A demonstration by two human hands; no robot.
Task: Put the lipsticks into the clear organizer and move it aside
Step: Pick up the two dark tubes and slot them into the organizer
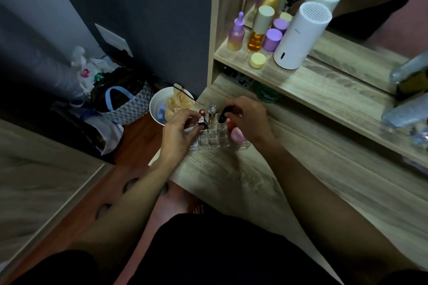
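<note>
While your left hand pinches one dark lipstick and your right hand grips one black lipstick, two other lipsticks stand in the clear organizer on the desk.

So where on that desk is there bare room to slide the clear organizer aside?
The desktop is bare in front of the clear organizer toward the person, and rightward below the shelf. The shelf is crowded: bottles, white cylinder.
</note>
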